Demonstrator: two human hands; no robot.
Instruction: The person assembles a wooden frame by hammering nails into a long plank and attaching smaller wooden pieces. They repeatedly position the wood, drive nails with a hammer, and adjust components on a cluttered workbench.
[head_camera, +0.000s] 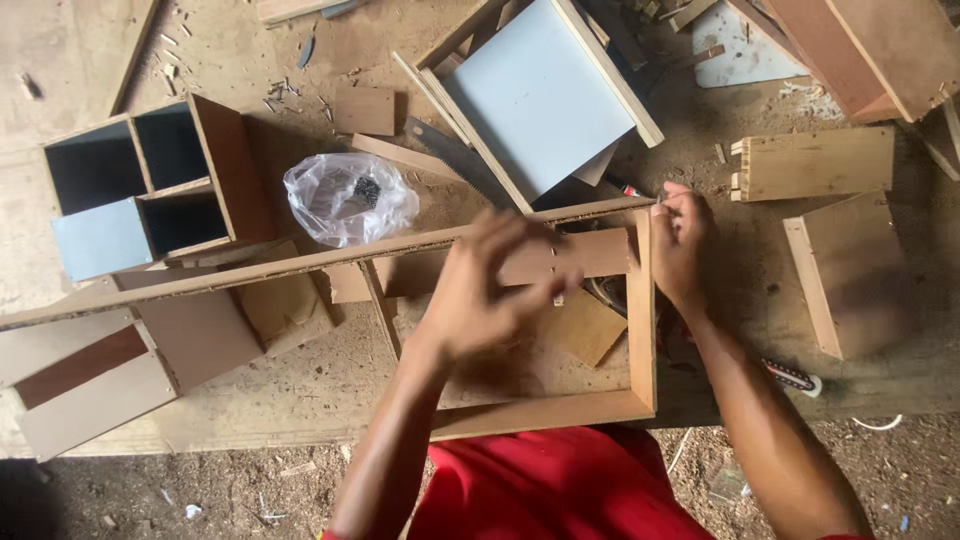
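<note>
Frame (640, 310) — a shallow wooden rectangle — lies flat on the surface (300, 390), straight under both hands. The right hand (680, 245) rests on its far right corner, fingers pinched together on something too small to make out, held right at the top edge of the wood. The left hand (490, 290) hovers over the frame's far rail, blurred, fingers loosely curled and partly spread; whether it grips anything cannot be told. Under that hand a cross board (590, 252) lies inside the frame, and just nearer the person sits a small square offcut (590, 325).

Beyond the right hand a pale blue panel (540, 95) lies tilted in its own wooden border, with a saw blade (455, 155) beside it. Left of the left hand sits a clear plastic bag (350, 198) with dark small parts inside, and further left a compartmented box (150, 180) with dark cells. Right of the right hand lie a notched board (815, 163) and a plain box piece (850, 275) — both apart from the frame. Sawdust and chips cover the surface.
</note>
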